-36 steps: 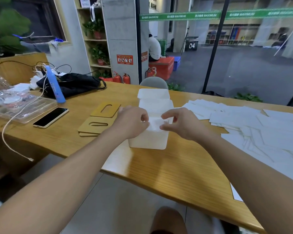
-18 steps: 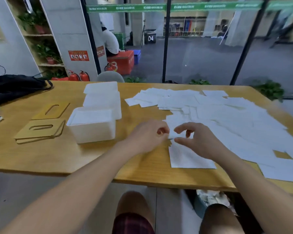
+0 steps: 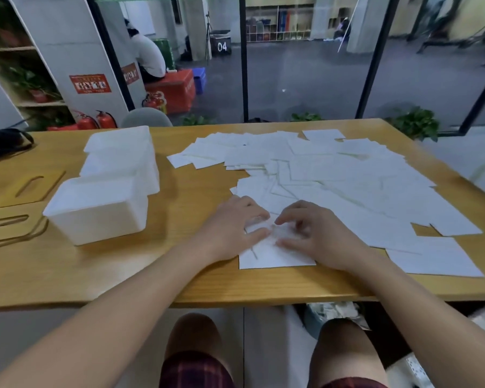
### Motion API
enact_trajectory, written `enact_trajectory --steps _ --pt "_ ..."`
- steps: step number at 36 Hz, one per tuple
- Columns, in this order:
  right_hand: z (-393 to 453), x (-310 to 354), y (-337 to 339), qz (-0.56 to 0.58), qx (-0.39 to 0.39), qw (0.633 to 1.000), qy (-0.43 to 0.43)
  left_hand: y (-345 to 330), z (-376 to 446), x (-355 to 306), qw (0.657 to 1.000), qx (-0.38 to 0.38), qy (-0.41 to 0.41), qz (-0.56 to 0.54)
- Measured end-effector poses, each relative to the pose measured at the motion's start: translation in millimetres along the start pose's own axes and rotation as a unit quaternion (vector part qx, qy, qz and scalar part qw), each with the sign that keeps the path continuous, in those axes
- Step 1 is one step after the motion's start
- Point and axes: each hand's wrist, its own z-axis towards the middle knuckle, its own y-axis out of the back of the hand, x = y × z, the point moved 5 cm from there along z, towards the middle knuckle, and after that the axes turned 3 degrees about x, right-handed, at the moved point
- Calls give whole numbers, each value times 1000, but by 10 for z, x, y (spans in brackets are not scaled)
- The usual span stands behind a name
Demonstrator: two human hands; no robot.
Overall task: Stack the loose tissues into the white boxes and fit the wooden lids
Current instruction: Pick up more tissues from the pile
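Several loose white tissues [image 3: 328, 177] lie spread over the right half of the wooden table [image 3: 179, 284]. My left hand [image 3: 233, 228] and my right hand [image 3: 317, 233] meet over the nearest tissue [image 3: 275, 257] close to the front edge, and each pinches it between thumb and curled fingers. The tissue is bunched up between them. An open white box [image 3: 95, 214] stands to the left of my hands, with more white boxes [image 3: 121, 158] behind it. Wooden lids [image 3: 9, 222] with slots lie at the far left.
A black bag [image 3: 3, 141] rests at the table's far left corner. A grey chair back [image 3: 146, 119] shows behind the table, in front of a glass wall. A person [image 3: 149, 57] sits beyond the glass. My knees are under the front edge.
Both hands left the nearest white box and moved right to the tissues, then came down onto the nearest one. The view swung right with them.
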Motion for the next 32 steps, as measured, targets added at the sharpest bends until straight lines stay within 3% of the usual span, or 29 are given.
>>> enact_trajectory --steps 6,11,15,20,25,32 --pt "169 160 -128 -26 10 999 44 158 -3 217 1000 -10 3 17" --pt "270 243 -238 -41 -8 996 78 189 -37 330 998 -22 -13 -56" --pt "328 192 -212 29 -29 998 45 215 -35 357 991 -38 -13 -127" --pt "429 178 -19 109 -76 991 19 299 14 263 966 -30 -36 -255" --pt "589 255 160 183 -72 980 10 462 203 234 957 -87 -64 -268" --pt "719 115 288 180 -51 982 -33 566 551 489 901 -141 -32 -410"
